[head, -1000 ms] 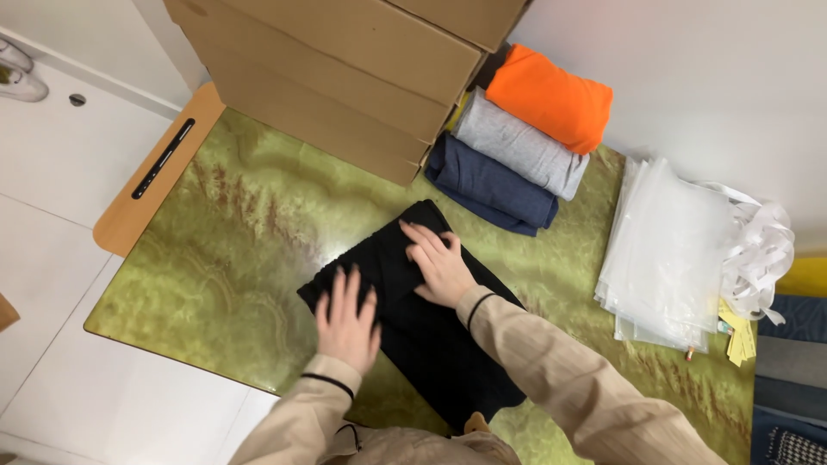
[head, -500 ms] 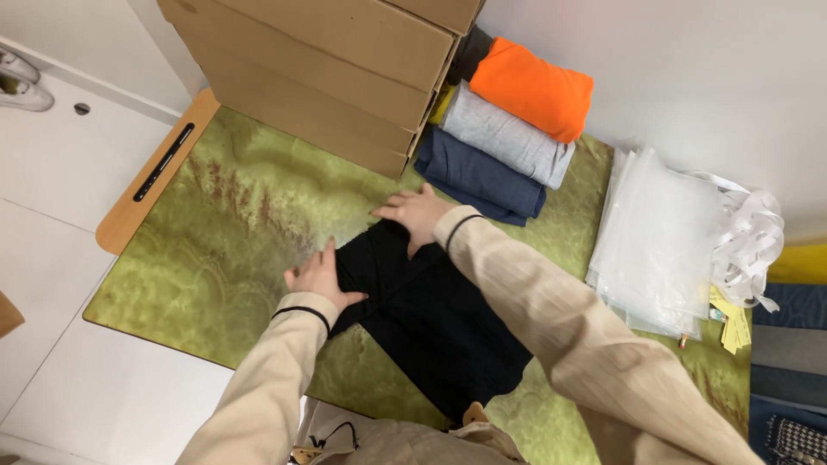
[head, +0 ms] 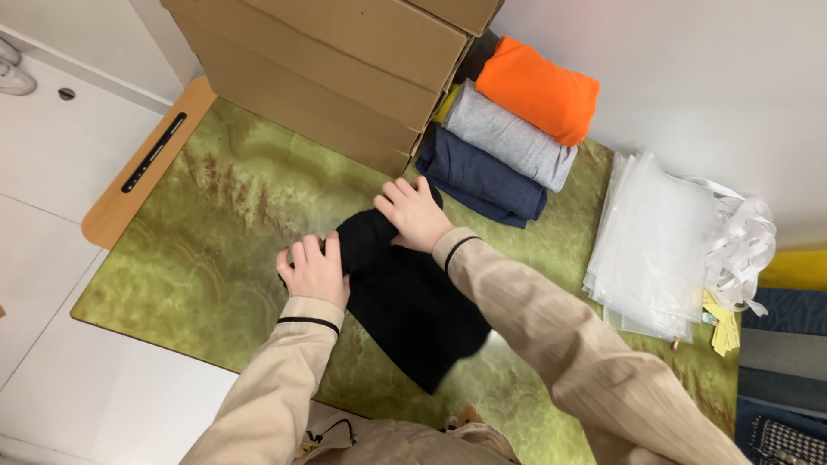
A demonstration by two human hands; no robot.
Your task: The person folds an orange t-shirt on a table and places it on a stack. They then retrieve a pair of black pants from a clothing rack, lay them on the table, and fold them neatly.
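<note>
- Looking down from the head view: a black garment (head: 405,297) lies on a green marbled mat (head: 198,232) that covers the desk (head: 121,396), its far end bunched up between both hands and its near end spread flat toward the person's body.
- Left hand (head: 314,271): curled over the left edge of the bunched fabric, fingers closed on the cloth, so it holds the black garment; a beige sleeve with a dark cuff band runs back from it.
- Right hand (head: 416,213): lies palm down on the far end of the garment, fingers loosely bent and pressing the fold; it appears to pin the cloth rather than pinch it, though the fingertips' grip underneath is hidden.
- Doing this fold well, as I judge it: keep both hands level so the rolled edge stays straight, press the layers flat before letting go, and hold the left edge in line with the body of the garment so no corner sticks out.
- Just beyond the right hand: a row of folded clothes, navy (head: 482,176), grey (head: 508,138) and orange (head: 538,90), overlapping one another, the navy one near the black garment but apart from it.
- Cardboard boxes (head: 327,60) stand at the far edge of the mat.
- A stack of clear plastic bags (head: 655,245) lies to the right, well apart from the hands.
- A wooden board (head: 142,164) with a dark slot borders the mat's left side.
</note>
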